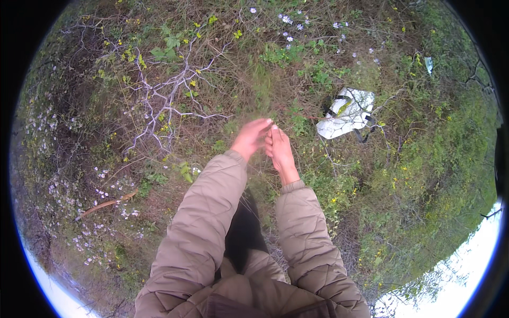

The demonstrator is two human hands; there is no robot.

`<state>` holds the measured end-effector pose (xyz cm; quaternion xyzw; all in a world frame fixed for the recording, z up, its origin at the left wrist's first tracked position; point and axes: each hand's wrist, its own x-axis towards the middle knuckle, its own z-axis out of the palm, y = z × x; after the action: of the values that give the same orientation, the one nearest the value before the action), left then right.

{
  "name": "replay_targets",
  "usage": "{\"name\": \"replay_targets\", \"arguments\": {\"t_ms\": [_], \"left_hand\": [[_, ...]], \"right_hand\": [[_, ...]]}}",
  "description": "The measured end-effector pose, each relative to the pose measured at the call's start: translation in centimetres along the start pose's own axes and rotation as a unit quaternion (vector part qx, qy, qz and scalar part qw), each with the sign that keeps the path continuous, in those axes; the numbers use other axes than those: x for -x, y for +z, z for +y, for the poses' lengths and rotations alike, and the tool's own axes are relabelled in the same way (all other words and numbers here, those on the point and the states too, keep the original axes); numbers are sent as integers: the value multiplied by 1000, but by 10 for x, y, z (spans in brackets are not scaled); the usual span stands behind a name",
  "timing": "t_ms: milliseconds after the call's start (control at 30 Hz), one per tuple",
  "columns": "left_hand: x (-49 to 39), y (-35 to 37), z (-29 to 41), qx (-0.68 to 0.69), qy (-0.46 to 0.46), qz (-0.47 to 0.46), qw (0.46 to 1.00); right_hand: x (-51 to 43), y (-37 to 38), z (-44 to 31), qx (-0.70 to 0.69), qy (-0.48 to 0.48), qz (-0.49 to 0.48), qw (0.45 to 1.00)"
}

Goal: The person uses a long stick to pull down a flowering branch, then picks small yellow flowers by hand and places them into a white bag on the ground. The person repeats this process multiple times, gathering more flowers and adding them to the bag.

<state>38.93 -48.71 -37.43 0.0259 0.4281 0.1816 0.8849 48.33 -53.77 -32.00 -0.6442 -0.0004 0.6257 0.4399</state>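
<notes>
Both bare hands meet in front of my body, above low wild plants and dry grass [246, 89]. My left hand [250, 138] is motion-blurred, its fingers pointing towards the right fingertips. The fingers of my right hand [279, 149] are curled, with thumb and forefinger close together. Something small or thin may be between the fingertips, but blur hides it. To the left of the hands spreads a bare, forked branch [171, 95] with a few yellow leaves. A white bag [348, 113] with black straps lies in the plants at the right.
White daisy-like flowers [286, 19] grow at the top, and pale blossoms [99, 230] at the left. A curved brown stick [106, 204] lies lower left. Thin twigs [391, 99] cross beside the bag. A small pale scrap [428, 64] sits at the upper right.
</notes>
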Motion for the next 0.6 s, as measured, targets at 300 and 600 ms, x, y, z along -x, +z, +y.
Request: {"name": "replay_targets", "arguments": {"t_ms": [300,600], "left_hand": [[61,24,-19,53,-15,46,997],[187,-43,-75,-209,29,-28,977]], "right_hand": [[91,-31,7,17,80,-78,994],[148,-22,96,294,75,-181,935]]}}
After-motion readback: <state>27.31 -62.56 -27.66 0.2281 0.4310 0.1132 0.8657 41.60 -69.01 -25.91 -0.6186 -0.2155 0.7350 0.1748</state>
